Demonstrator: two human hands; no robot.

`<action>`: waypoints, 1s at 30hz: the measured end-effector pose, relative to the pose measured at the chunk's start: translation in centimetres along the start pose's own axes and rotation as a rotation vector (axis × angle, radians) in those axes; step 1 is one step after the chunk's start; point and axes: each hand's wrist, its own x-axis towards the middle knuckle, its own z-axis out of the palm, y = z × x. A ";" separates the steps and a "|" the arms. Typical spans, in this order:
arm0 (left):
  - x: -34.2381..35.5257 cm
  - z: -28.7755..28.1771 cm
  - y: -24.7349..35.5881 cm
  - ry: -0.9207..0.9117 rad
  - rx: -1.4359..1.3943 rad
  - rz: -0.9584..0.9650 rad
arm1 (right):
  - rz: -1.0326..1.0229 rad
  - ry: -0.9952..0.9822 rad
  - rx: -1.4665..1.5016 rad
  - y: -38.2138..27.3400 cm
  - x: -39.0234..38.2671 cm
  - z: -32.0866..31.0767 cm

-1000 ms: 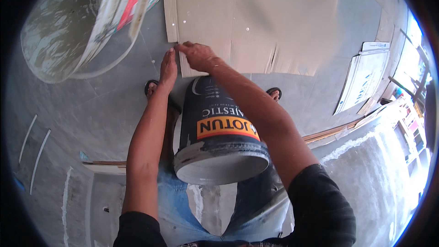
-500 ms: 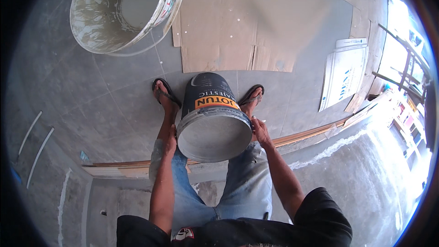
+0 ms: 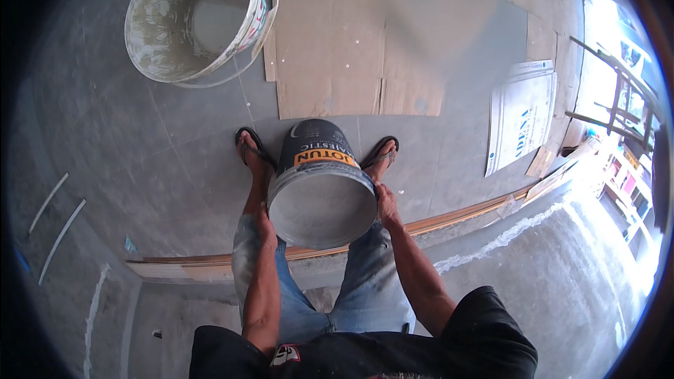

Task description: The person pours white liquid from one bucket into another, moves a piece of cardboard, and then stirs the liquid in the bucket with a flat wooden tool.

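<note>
Left hand and right hand clasp opposite sides of the dark bucket (fingers partly hidden, exact spread can't tell), tilted between jeans legs, flat cardboard just beyond, white bucket farther left.

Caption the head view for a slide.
Left-hand grip and right-hand grip hold a round black orange-banded bucket by its sides, flat brown cardboard lying beyond.

Glare whitens the right; dark edges curve.
</note>
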 end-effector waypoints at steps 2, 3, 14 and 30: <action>1.5 -1.9 -1.8 -0.042 0.020 0.019 | 0.007 -0.018 -0.148 1.5 0.4 -0.5; 1.4 -0.5 -1.8 -0.072 0.018 -0.012 | -0.013 0.015 -0.154 4.0 1.4 -2.1; -2.9 0.6 4.8 -0.150 -0.042 -0.103 | 0.098 0.035 0.010 -3.5 -4.8 -2.6; -3.1 19.2 13.1 -0.110 0.151 0.239 | -0.114 0.136 0.099 -13.8 3.5 -12.4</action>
